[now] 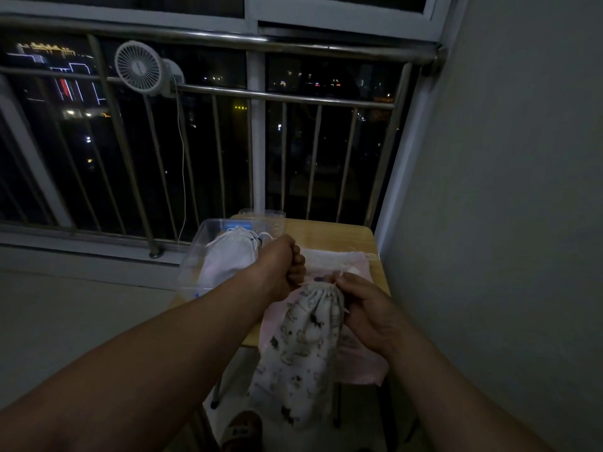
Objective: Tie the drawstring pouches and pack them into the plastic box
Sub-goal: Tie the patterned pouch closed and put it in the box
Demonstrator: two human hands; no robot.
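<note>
My left hand (282, 265) fisted on cord, right hand (365, 308) pinching gathered neck of cat-print white cloth pouch (303, 347) dangling off small wooden table (329, 233). Clear plastic box (195, 252) at 11 o'clock. Risk: cord slips, neck reopens, pouch drops.

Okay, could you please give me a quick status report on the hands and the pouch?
Left hand fisted on the drawstring. Right hand gripping the patterned pouch at its cinched neck. White pouches already in the plastic box. Nothing blocking.
</note>
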